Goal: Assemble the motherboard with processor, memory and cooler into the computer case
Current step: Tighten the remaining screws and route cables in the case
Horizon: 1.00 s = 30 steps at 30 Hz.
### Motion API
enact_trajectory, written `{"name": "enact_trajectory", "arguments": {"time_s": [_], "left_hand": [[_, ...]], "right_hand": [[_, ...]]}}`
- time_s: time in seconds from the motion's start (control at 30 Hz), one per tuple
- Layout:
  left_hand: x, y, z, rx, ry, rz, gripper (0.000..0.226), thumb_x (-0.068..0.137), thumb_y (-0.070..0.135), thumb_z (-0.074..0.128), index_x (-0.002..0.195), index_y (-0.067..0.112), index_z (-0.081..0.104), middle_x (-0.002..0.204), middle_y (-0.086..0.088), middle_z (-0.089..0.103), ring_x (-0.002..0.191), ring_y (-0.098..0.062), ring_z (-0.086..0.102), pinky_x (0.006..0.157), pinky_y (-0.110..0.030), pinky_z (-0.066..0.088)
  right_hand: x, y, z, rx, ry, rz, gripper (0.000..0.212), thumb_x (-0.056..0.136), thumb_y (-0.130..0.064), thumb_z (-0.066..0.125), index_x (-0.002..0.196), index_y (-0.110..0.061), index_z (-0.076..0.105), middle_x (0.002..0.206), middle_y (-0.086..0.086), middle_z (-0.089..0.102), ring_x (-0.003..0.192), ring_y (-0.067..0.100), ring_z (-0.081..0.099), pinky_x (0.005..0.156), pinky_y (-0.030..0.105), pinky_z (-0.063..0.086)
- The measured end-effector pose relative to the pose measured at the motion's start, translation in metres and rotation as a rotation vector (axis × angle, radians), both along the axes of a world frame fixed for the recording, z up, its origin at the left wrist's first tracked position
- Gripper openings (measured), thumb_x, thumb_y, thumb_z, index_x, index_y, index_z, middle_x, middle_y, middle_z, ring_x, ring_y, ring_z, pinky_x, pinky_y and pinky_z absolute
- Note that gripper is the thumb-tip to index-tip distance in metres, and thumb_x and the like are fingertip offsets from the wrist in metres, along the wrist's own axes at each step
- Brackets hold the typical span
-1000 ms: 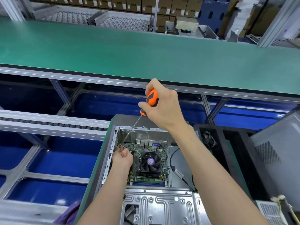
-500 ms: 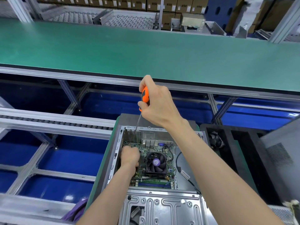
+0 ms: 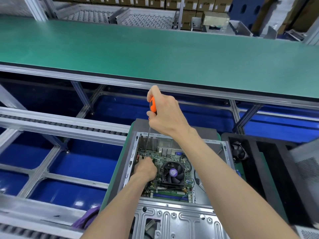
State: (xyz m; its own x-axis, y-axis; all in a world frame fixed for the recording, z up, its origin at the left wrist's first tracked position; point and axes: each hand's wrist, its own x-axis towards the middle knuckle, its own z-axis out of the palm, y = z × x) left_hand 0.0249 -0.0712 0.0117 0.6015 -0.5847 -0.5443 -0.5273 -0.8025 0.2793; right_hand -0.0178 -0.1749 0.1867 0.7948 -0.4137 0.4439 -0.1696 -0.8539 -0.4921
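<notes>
Swinging from a slant to near upright, the screwdriver [image 3: 152, 105] now stands tip-down at the motherboard's [image 3: 172, 156] eleven o'clock corner, inside the computer case [image 3: 133, 152]. I clamp its handle with my right hand [image 3: 165, 112]; my left hand [image 3: 145, 169] rests curled on the board, grip unclear. Screw-driving looks imminent.

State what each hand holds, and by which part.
Right hand grips the screwdriver by its orange handle. Left hand rests curled on the motherboard; any hold cannot be told.
</notes>
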Motion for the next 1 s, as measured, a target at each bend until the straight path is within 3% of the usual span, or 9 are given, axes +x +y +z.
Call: {"name": "enact_trajectory", "arguments": {"time_s": [0.27,0.43,0.57,0.63,0.73,0.8,0.9,1.0], "left_hand": [[-0.001,0.0,-0.001,-0.028,0.013,0.021,0.033,0.094,0.002,0.04,0.121,0.006,0.058,0.11,-0.012,0.066,0.086,-0.026,0.061,0.068,-0.031,0.047],[-0.002,0.0,0.001,-0.03,0.021,0.036,0.032,0.094,0.003,0.04,0.121,0.008,0.057,0.111,-0.012,0.065,0.087,-0.027,0.06,0.069,-0.032,0.046],[-0.003,0.0,0.003,-0.032,0.035,0.041,0.028,0.095,0.005,0.041,0.116,0.007,0.059,0.107,-0.012,0.066,0.084,-0.027,0.059,0.067,-0.031,0.045],[-0.003,0.0,0.004,-0.032,0.042,0.037,0.026,0.095,0.005,0.042,0.113,0.006,0.059,0.105,-0.012,0.066,0.084,-0.026,0.06,0.067,-0.03,0.045],[-0.003,0.0,0.006,-0.034,0.041,0.033,0.025,0.094,0.004,0.042,0.111,0.007,0.06,0.101,-0.01,0.065,0.081,-0.025,0.058,0.066,-0.031,0.044],[-0.003,0.001,0.006,-0.037,0.041,0.03,0.024,0.095,0.004,0.042,0.11,0.006,0.06,0.097,-0.009,0.064,0.079,-0.024,0.058,0.064,-0.031,0.044],[-0.004,0.001,0.006,-0.037,0.05,0.027,0.023,0.095,0.004,0.042,0.111,0.006,0.059,0.096,-0.009,0.064,0.078,-0.023,0.058,0.063,-0.031,0.044],[-0.004,0.001,0.007,-0.03,0.052,0.022,0.023,0.096,0.004,0.042,0.113,0.006,0.058,0.097,-0.01,0.064,0.077,-0.023,0.057,0.062,-0.031,0.043]], "right_hand": [[0.002,0.006,0.007,-0.071,0.095,0.062,0.037,0.075,-0.005,0.066,0.099,-0.017,0.04,0.072,-0.001,0.05,0.067,0.033,0.051,0.058,0.044,0.051],[0.01,0.008,0.019,-0.266,0.229,-0.037,0.028,0.087,-0.029,0.065,0.093,-0.017,0.04,0.077,0.003,0.054,0.071,0.033,0.053,0.06,0.037,0.046],[0.013,0.01,0.027,-0.253,0.305,0.04,0.016,0.075,-0.013,0.063,0.087,-0.011,0.052,0.089,0.005,0.05,0.073,0.03,0.049,0.058,0.034,0.039],[0.015,0.01,0.027,-0.284,0.323,0.012,0.017,0.079,-0.013,0.063,0.082,-0.011,0.047,0.078,0.004,0.045,0.071,0.029,0.047,0.053,0.031,0.03],[0.017,0.016,0.027,-0.405,0.327,-0.062,0.038,0.088,-0.021,0.062,0.069,-0.015,0.029,0.066,-0.002,0.024,0.064,0.029,0.038,0.056,0.034,0.027],[0.017,0.019,0.031,-0.401,0.352,-0.022,0.041,0.081,-0.019,0.064,0.065,-0.017,0.026,0.068,0.0,0.028,0.064,0.029,0.039,0.056,0.034,0.029],[0.017,0.016,0.038,-0.282,0.416,0.102,0.02,0.067,-0.009,0.059,0.069,-0.013,0.04,0.077,0.005,0.045,0.064,0.028,0.044,0.052,0.031,0.034],[0.015,0.016,0.035,-0.325,0.39,0.025,0.041,0.076,-0.009,0.061,0.063,-0.018,0.023,0.067,0.001,0.029,0.055,0.021,0.032,0.05,0.028,0.021]]}}
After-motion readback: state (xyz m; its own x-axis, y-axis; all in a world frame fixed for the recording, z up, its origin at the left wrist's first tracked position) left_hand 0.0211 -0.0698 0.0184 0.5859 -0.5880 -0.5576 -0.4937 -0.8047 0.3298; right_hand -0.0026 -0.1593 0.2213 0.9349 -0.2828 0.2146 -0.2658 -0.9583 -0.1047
